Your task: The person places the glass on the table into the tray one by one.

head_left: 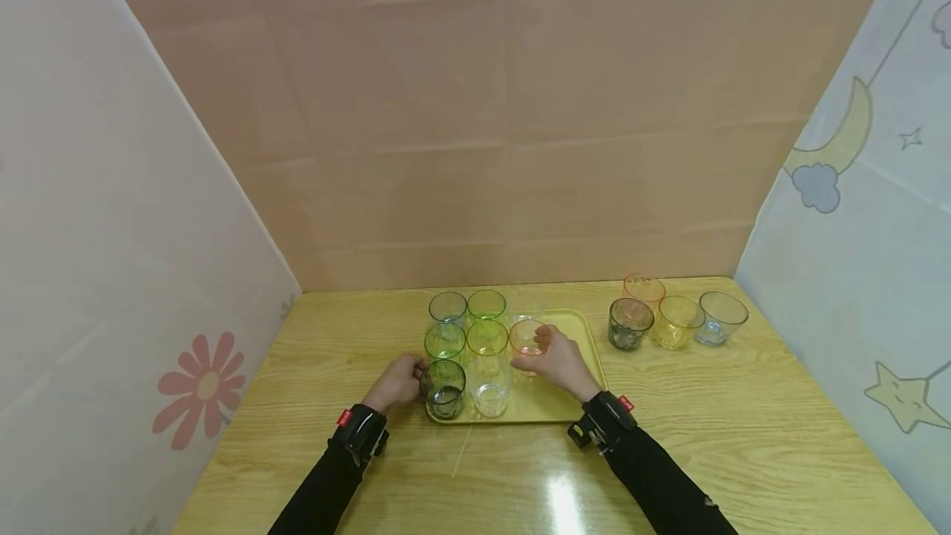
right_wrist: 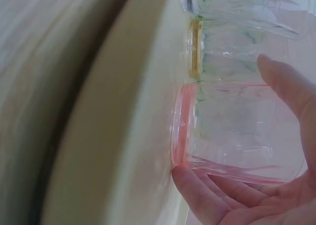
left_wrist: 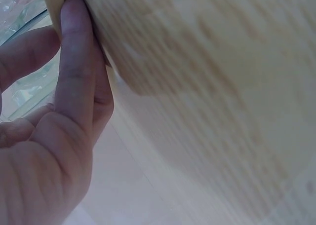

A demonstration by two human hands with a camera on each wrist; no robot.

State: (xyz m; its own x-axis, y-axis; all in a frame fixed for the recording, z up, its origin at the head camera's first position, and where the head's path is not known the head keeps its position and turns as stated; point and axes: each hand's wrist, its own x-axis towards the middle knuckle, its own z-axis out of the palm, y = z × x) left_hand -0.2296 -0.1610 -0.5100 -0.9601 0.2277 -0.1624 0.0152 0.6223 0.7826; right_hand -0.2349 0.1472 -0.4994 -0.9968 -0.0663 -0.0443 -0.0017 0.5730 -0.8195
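A yellow tray (head_left: 568, 395) on the wooden table carries several drinking glasses in rows. At the tray's left side is my left hand (head_left: 397, 382); in the left wrist view its fingers (left_wrist: 76, 72) and thumb pinch the rim. The dark grey glass (head_left: 443, 393) stands right beside it. My right hand (head_left: 559, 363) holds a pink glass (right_wrist: 232, 131) on the tray's right part, the fingers along one side and the thumb at the other. Next to the pink glass stand a yellow-rimmed glass (head_left: 487, 338) and a clear glass (head_left: 490, 396).
At the back left of the tray are a blue glass (head_left: 448, 309) and a green glass (head_left: 486, 305). Right of the tray, on the table (head_left: 743, 419), stand an orange-rimmed glass (head_left: 645, 286), a dark glass (head_left: 630, 324), an amber glass (head_left: 679, 324) and a bluish glass (head_left: 721, 319).
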